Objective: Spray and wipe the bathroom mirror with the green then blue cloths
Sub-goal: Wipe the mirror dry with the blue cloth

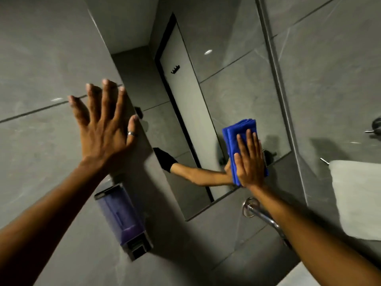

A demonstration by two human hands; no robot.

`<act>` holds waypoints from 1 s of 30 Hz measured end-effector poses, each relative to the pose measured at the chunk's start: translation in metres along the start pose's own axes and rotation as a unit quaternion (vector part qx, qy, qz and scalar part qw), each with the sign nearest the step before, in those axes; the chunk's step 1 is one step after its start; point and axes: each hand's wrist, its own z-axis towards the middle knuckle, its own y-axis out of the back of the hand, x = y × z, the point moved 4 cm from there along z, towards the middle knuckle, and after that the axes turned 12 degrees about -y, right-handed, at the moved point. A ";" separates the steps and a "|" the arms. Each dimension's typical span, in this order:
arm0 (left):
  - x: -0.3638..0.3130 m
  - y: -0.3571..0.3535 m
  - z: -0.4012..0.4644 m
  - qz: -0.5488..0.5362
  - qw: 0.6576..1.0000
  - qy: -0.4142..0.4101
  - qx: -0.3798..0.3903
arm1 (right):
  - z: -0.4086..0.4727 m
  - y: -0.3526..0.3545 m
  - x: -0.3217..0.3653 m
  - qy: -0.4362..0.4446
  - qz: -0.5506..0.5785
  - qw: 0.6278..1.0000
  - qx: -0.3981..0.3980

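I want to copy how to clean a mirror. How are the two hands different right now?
The right hand presses a folded blue cloth flat against the mirror; the left hand holds nothing. The left hand lies on the grey wall tile at the mirror's left edge, fingers spread; the right hand's fingers lie close together. The left hand wears a ring; no ring shows on the right hand. Both are open and flat.

Single head-worn wide-angle view, facing forward and tilted upward along a grey tiled wall (41,58), rolled so the mirror (237,89) slants across frame, close to the wall at arm's reach, both forearms entering from the lower edge, no second view.
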 end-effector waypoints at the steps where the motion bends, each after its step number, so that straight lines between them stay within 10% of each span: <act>1: 0.000 -0.001 0.001 0.005 1.000 0.005 -0.008 | 0.014 0.006 -0.014 -0.008 0.000 1.000 -0.004; 13: -0.003 -0.001 0.001 0.000 1.000 0.009 -0.021 | 0.112 0.038 -0.056 -0.103 -0.016 0.993 -0.058; 30: 0.015 0.020 0.003 -0.027 0.998 0.006 0.053 | 0.006 -0.023 0.244 0.177 -0.017 0.984 -0.006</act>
